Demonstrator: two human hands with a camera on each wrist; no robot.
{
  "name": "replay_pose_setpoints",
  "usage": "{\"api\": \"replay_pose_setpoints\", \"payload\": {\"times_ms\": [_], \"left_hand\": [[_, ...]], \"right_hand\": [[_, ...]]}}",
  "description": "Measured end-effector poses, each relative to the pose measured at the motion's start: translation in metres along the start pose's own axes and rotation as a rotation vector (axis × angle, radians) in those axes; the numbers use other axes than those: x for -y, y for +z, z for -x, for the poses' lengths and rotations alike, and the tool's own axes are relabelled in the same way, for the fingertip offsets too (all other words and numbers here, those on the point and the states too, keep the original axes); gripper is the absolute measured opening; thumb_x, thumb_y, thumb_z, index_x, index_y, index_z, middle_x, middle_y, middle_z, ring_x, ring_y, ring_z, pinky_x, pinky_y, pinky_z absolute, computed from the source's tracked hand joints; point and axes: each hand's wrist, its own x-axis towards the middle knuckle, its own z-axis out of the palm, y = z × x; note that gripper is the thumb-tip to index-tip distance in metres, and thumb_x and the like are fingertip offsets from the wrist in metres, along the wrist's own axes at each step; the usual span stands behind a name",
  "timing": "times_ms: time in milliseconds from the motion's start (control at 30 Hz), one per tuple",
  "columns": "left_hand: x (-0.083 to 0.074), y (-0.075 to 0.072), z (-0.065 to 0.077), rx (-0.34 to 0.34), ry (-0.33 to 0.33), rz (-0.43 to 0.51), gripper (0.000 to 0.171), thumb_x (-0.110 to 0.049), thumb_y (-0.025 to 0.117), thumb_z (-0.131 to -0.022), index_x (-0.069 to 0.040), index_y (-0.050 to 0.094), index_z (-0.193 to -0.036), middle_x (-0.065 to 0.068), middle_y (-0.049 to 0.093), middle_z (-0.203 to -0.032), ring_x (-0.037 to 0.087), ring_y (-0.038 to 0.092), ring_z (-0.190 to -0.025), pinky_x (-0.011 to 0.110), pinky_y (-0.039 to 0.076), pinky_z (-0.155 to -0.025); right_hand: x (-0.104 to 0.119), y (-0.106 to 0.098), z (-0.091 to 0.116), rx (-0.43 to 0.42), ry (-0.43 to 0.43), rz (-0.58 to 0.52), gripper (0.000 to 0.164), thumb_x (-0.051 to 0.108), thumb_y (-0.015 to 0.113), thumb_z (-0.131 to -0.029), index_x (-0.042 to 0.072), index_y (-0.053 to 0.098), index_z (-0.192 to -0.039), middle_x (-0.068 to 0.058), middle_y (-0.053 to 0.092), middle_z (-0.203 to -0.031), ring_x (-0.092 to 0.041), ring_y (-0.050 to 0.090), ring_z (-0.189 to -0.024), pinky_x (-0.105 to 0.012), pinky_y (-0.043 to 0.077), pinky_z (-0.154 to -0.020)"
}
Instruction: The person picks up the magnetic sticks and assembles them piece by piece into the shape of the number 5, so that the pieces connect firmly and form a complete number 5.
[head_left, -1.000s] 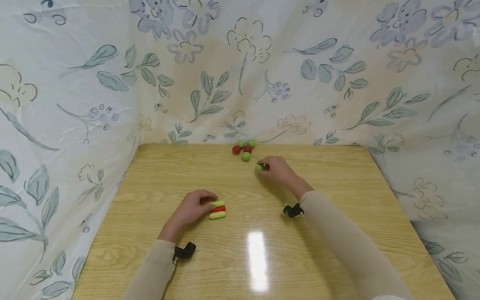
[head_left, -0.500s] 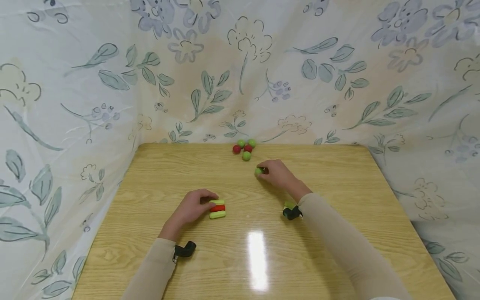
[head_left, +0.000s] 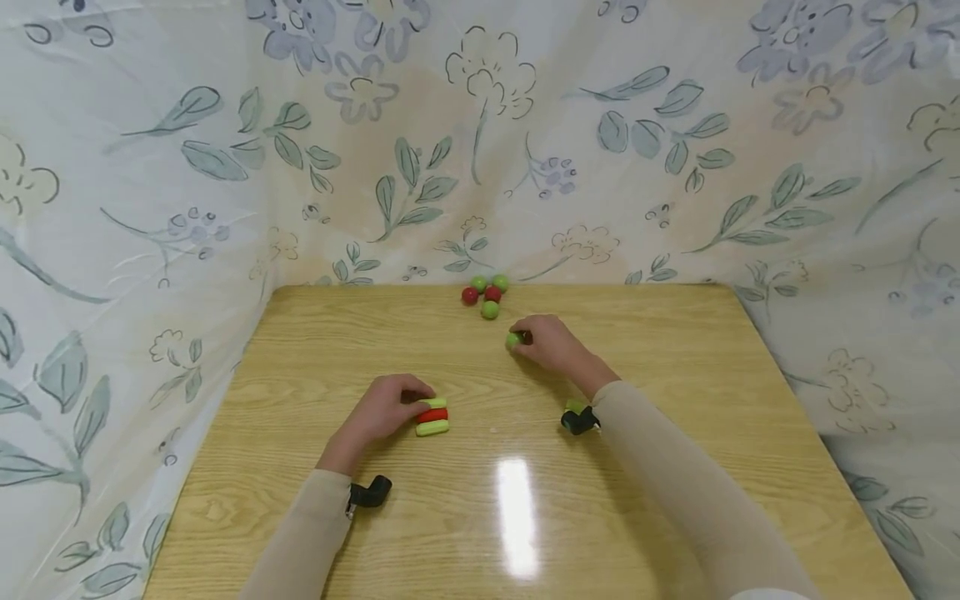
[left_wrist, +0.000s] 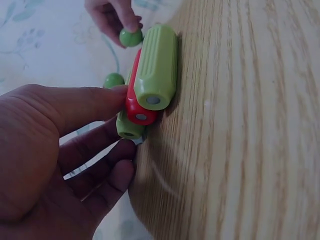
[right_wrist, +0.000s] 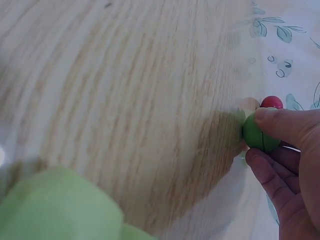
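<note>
Three ribbed magnetic sticks lie side by side left of the table's middle: a near yellow-green stick [head_left: 432, 428], a red stick [head_left: 437, 414] and a far yellow-green stick [head_left: 437, 403]. Metal discs show in their ends in the left wrist view. My left hand [head_left: 381, 407] pinches the group from its left side, with the thumb on the red stick [left_wrist: 134, 102] and the fingers at the far one. Farther back, my right hand [head_left: 551, 342] pinches a green ball [right_wrist: 257, 134] between thumb and fingers, low over the wood.
Several red and green balls [head_left: 490, 310] cluster at the table's back edge, by the floral cloth [head_left: 495, 167]. More light green sticks [right_wrist: 60, 205] lie under my right wrist, partly hidden by its black camera mount [head_left: 578, 421]. Light reflects from the wooden table [head_left: 300, 375].
My right hand has drawn the green ball slightly nearer, away from the ball cluster. My left hand stays at the sticks, and the camera view has shifted a little.
</note>
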Motion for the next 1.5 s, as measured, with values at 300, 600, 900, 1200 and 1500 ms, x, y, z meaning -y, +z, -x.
{"api": "replay_pose_setpoints", "payload": {"times_ms": [300,600,900,1200,1500], "left_hand": [[-0.001,-0.001,-0.003,0.011,-0.011,-0.024,0.016,-0.008,0.082,-0.098,-0.01,0.084,-0.113,0.0,0.076,-0.108,0.013,0.066,-0.093,0.041,0.057,-0.086],[-0.004,-0.001,-0.008,-0.011,-0.031,0.018,0.015,-0.008,0.082,-0.098,-0.009,0.082,-0.113,0.001,0.076,-0.11,0.017,0.068,-0.096,0.042,0.059,-0.089],[-0.016,-0.009,-0.031,-0.115,-0.016,0.067,0.016,-0.006,0.082,-0.098,-0.007,0.082,-0.114,0.004,0.076,-0.113,0.022,0.068,-0.098,0.042,0.06,-0.09],[-0.025,-0.013,-0.06,-0.101,0.026,0.041,0.017,-0.007,0.08,-0.1,-0.007,0.082,-0.117,0.006,0.077,-0.118,0.023,0.069,-0.101,0.042,0.059,-0.093],[-0.03,-0.013,-0.085,-0.123,0.019,0.037,0.016,-0.006,0.079,-0.1,-0.007,0.081,-0.116,0.005,0.077,-0.116,0.024,0.068,-0.101,0.042,0.058,-0.093]], "right_hand": [[0.0,0.001,-0.001,-0.002,0.003,-0.013,0.034,0.018,0.083,-0.1,0.001,0.077,-0.128,-0.008,0.076,-0.109,-0.02,0.066,-0.092,-0.038,0.058,-0.085],[0.002,0.0,0.002,-0.012,0.007,-0.036,0.033,0.018,0.083,-0.1,0.001,0.077,-0.128,-0.007,0.076,-0.108,-0.021,0.066,-0.092,-0.038,0.058,-0.084],[0.004,-0.003,0.003,-0.001,0.014,-0.031,0.033,0.019,0.083,-0.1,0.002,0.077,-0.128,-0.007,0.076,-0.112,-0.021,0.067,-0.095,-0.04,0.058,-0.088],[-0.001,-0.001,0.003,-0.005,-0.005,-0.032,0.033,0.018,0.083,-0.099,0.002,0.077,-0.127,-0.008,0.076,-0.111,-0.022,0.067,-0.095,-0.04,0.058,-0.088],[-0.001,-0.001,0.002,-0.02,-0.014,-0.04,0.031,0.016,0.084,-0.098,0.002,0.078,-0.125,-0.007,0.076,-0.108,-0.022,0.067,-0.093,-0.04,0.058,-0.086]]}}
